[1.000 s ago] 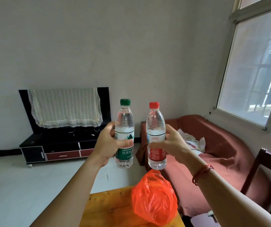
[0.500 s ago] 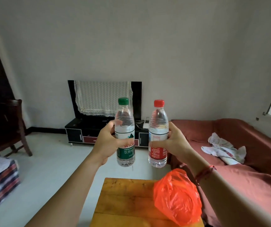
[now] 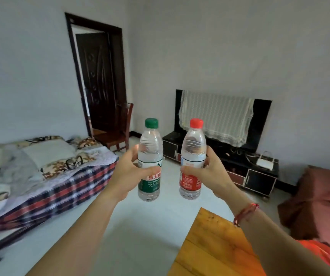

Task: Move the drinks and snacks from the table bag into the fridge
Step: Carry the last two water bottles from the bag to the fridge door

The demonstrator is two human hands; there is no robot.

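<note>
With the view swung left toward the door (image 3: 98, 76), the left hand (image 3: 129, 176) still grips the green bottle (image 3: 150, 144) and the right hand (image 3: 212, 176) the red bottle (image 3: 193, 144), both upright beyond the table (image 3: 210, 246) and bag (image 3: 319, 249), so I judge the walk to the unseen fridge begins.

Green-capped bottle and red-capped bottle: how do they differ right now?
The green-capped bottle has a green label; the red-capped bottle has a red one. The left hand holds the green-capped bottle, the right hand the red-capped bottle. Both are clear, capped, roughly upright and apart.
</note>
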